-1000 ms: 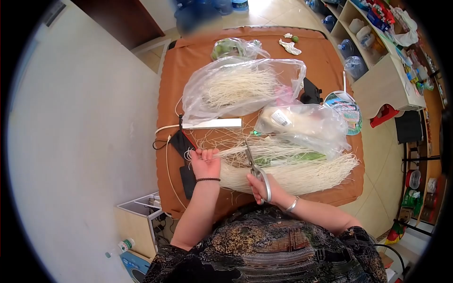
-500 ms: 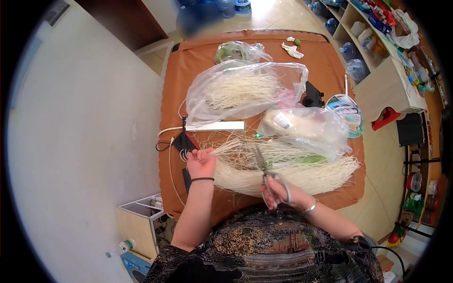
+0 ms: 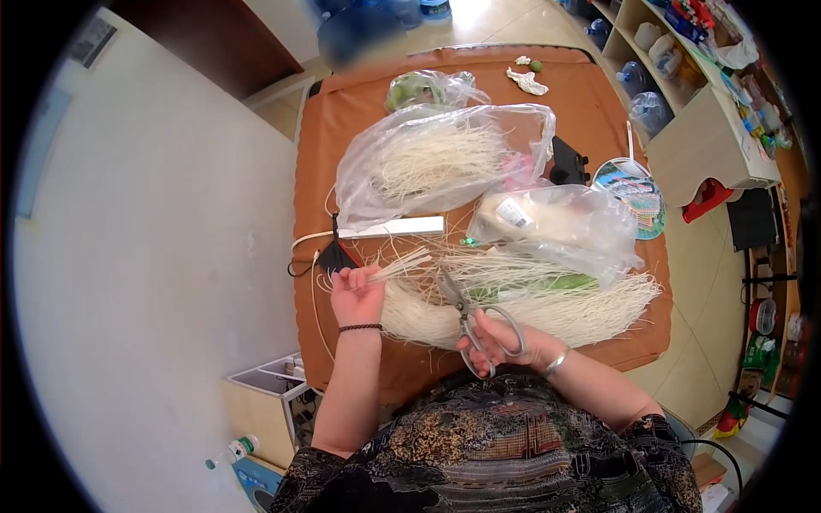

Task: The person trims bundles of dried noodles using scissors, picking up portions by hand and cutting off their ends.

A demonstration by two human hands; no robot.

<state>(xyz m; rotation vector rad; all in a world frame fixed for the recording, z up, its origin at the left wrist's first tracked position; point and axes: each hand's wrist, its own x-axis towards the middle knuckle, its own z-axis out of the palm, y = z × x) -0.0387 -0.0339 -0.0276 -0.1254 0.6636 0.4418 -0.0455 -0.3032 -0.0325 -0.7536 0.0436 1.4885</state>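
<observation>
My left hand (image 3: 357, 295) is closed round a small bunch of thin, pale strands (image 3: 404, 266) that look like dried rice noodles. Their free ends point to the right, just short of the scissors. In my right hand (image 3: 500, 342) is a pair of grey-handled scissors (image 3: 464, 306), fingers through the loops. The blades point up and left, slightly parted, above the noodles. Beneath both hands a long heap of the same noodles (image 3: 590, 315) stretches across the table, with a green wrapper (image 3: 569, 284) showing among it.
A brown-covered table (image 3: 333, 128) carries a plastic bag of noodles (image 3: 445, 162), another wrapped bag (image 3: 556, 224), a white power strip (image 3: 393, 227), a hand fan (image 3: 631, 198) and a bag of green produce (image 3: 423, 90). Shelves (image 3: 676, 111) stand at right, a white wall (image 3: 154, 231) at left.
The scissors have moved left and their blades now lean further left. The bunch in my left hand now ends short of the scissors, where before it ran toward the heap. The view has shifted slightly.
</observation>
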